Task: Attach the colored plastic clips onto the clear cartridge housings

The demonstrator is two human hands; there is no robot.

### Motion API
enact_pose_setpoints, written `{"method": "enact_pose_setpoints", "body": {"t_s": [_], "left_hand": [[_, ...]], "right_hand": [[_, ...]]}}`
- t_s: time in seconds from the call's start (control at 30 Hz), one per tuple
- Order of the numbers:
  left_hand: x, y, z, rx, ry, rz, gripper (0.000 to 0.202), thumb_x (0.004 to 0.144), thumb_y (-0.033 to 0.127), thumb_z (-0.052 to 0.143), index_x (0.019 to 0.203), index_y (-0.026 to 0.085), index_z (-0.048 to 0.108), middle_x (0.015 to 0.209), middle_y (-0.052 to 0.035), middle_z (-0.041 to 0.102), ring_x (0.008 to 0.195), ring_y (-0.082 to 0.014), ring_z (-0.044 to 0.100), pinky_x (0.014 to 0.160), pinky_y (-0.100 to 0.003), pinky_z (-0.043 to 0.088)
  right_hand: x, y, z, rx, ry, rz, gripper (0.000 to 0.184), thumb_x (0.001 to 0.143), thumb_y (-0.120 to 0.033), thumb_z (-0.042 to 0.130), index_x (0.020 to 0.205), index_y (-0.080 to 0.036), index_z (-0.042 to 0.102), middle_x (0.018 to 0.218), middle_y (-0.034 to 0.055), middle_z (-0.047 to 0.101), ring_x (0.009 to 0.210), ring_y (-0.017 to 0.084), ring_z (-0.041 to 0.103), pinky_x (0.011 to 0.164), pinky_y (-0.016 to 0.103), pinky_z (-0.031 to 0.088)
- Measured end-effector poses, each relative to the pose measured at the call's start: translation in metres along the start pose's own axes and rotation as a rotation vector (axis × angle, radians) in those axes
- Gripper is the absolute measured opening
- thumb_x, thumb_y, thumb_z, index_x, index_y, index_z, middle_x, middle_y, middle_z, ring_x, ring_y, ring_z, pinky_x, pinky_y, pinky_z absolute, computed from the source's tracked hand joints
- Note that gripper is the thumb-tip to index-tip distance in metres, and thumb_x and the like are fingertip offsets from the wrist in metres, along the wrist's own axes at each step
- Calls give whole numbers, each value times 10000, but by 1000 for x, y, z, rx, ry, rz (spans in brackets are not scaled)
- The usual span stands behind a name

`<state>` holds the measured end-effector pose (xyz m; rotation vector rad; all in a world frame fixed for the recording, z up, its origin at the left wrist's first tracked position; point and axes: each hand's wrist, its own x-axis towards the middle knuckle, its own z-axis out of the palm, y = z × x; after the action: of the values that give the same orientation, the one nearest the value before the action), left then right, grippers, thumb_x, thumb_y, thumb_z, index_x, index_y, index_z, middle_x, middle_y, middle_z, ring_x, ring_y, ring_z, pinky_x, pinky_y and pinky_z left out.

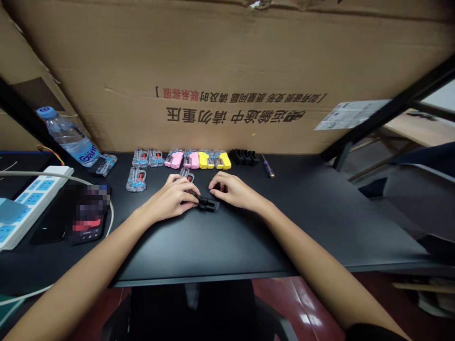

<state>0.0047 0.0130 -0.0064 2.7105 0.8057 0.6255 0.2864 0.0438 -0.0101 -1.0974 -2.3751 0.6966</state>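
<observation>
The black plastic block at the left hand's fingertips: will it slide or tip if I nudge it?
The matte black plastic block looks like a small, stiff moulded part, probably light. It seems to lie flat on the black desk, so it would likely slide rather than roll. Its squared shape makes tipping seem unlikely, though the left hand hides one end.

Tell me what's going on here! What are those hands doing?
A person is sitting at a black desk with both hands close together. The left hand has hold of a small black plastic piece, and the right hand rests just beside it. Behind them is a row of see-through plastic pieces, pink pieces, yellow pieces and black pieces. A screwdriver lies nearby.
</observation>
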Motion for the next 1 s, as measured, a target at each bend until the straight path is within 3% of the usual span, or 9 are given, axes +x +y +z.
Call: {"method": "enact_pose_setpoints", "body": {"t_s": [0.23, 0.47, 0.6, 0.77, 1.0], "left_hand": [[0, 0, 0, 12, 16, 34, 137, 1051, 292, 704, 1045, 282, 840, 1235, -29, 790, 1192, -226, 639, 1126, -451, 323], [0, 0, -1, 11, 2, 24, 152, 1056, 300, 692, 1042, 288, 843, 1239, -37, 789, 1205, -235, 638, 1132, -466, 322], [0, 0, -1, 0, 5, 18, 156, 1052, 301, 695, 1045, 302, 851, 1235, -39, 791, 1200, -232, 649, 1139, -475, 328], [0, 0, -1, 2, 12, 16, 161, 1055, 292, 689, 1057, 300, 851, 1213, -43, 793, 1196, -234, 656, 1145, -477, 327], [1, 1, -2, -10, 10, 6, 156, 1042, 289, 708, 1058, 314, 860, 1191, -35, 809, 1157, -227, 667, 1140, -488, 335]], "right_hand": [[1, 8, 2, 134, 5, 88, 369, 919, -248, 726, 1277, -155, 730, 1041, 87, 753, 712, 151, 627, 692, 301, 536], [1, 6, -2, 151, -2, 86, 201, 912, -325, 730, 1001, -170, 823, 895, 64, 736, 708, 165, 629, 689, 308, 520], [-1, -15, -3, 248, 7, 45, 304, 991, -418, 667, 1087, -176, 825, 949, 81, 762, 819, 209, 693, 742, 333, 546], [-5, -40, -6, 193, -59, -76, 329, 1086, -362, 553, 1179, -211, 830, 1039, 99, 768, 942, 234, 723, 889, 377, 555], [-8, -38, -8, 232, -87, -100, 288, 1052, -396, 640, 1126, -224, 859, 1020, 92, 793, 882, 231, 740, 847, 372, 571]]}}
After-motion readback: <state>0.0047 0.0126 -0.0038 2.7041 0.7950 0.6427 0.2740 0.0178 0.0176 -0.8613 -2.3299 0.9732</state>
